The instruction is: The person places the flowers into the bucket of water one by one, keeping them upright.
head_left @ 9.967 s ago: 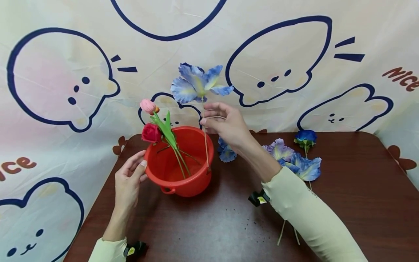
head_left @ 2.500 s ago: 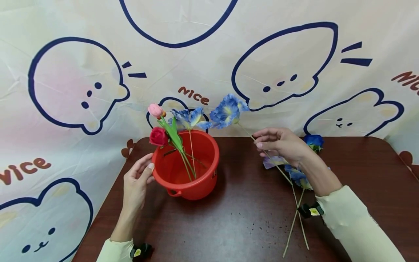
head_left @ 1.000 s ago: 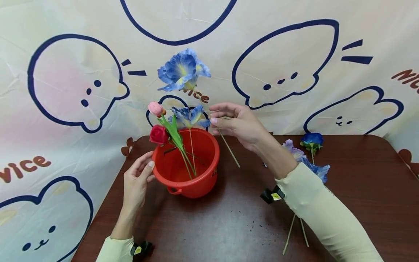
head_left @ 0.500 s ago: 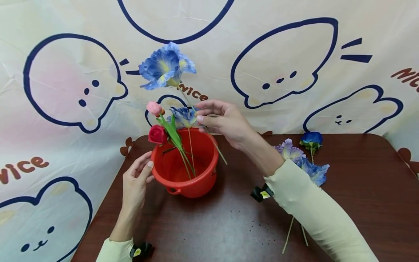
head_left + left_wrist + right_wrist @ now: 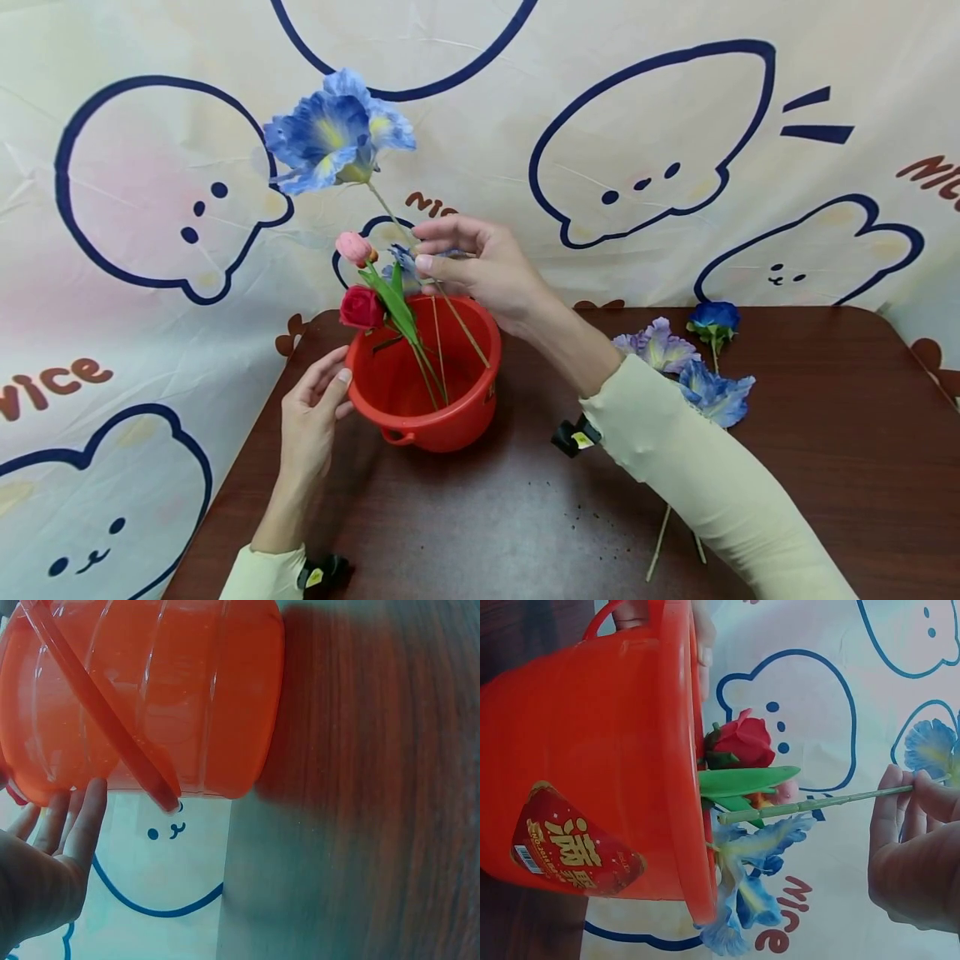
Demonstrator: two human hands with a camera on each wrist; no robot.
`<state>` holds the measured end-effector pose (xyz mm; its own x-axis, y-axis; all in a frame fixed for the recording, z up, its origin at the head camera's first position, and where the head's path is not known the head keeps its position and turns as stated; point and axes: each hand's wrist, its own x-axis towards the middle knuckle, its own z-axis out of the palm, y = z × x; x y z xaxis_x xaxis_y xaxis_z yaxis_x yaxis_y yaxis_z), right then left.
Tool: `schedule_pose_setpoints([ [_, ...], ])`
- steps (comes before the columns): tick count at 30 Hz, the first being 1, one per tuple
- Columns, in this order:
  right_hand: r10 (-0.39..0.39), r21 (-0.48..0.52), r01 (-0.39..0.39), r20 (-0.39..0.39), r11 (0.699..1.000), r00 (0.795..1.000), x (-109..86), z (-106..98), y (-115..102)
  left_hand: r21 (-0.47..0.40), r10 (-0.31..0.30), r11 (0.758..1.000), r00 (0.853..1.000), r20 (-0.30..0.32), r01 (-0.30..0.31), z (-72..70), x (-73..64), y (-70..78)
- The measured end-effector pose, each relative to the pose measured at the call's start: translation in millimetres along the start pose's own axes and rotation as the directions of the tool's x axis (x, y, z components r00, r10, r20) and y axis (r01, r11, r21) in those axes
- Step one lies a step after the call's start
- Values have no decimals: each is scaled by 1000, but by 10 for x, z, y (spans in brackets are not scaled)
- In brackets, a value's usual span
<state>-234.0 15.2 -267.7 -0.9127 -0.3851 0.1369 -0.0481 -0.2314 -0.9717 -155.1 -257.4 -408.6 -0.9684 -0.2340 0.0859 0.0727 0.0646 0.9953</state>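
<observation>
My right hand (image 5: 483, 271) pinches the thin stem of a blue artificial flower (image 5: 337, 137) with yellow centres. Its bloom leans up and left, and its bare stem end hangs over the mouth of the red bucket (image 5: 442, 429). At the bucket's left rim is my left hand (image 5: 309, 412), thumb at the rim and fingers against the outside wall. Inside stand a pink tulip (image 5: 355, 248) with green leaves, a red rose (image 5: 362, 307) and another blue flower (image 5: 754, 847), partly hidden behind my right hand in the head view.
On the brown table (image 5: 480, 533), right of the bucket, lie a purple flower (image 5: 660, 346), a light blue flower (image 5: 716, 393) and a dark blue rose (image 5: 714, 323). My right forearm covers part of their stems. Small dark crumbs dot the table. A printed cloth (image 5: 637, 83) hangs behind.
Since ten seconds ago, one blue flower has been let go in the bucket. My right hand took another from the right and carried it leftward over the bucket. My left hand stays at the rim.
</observation>
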Motion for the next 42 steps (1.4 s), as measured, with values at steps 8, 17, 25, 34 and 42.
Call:
schedule_pose_setpoints([
  [8,23,30,-22,-14,999,1000,74,72,113,0,2,1000,1000,0,-2,-7,-1,0],
  [17,74,18,-74,-49,997,996,105,93,234,0,7,1000,1000,6,-7,-9,3,-1],
  [25,120,33,-118,-75,993,990,156,136,408,-10,5,1000,1000,6,-5,-4,-6,-18],
  [34,141,18,-140,-73,990,987,179,202,569,-5,3,1000,1000,-1,-3,5,-6,-20],
  [42,188,-10,-191,-111,982,976,164,261,667,8,2,1000,1000,2,-2,0,-12,-6],
])
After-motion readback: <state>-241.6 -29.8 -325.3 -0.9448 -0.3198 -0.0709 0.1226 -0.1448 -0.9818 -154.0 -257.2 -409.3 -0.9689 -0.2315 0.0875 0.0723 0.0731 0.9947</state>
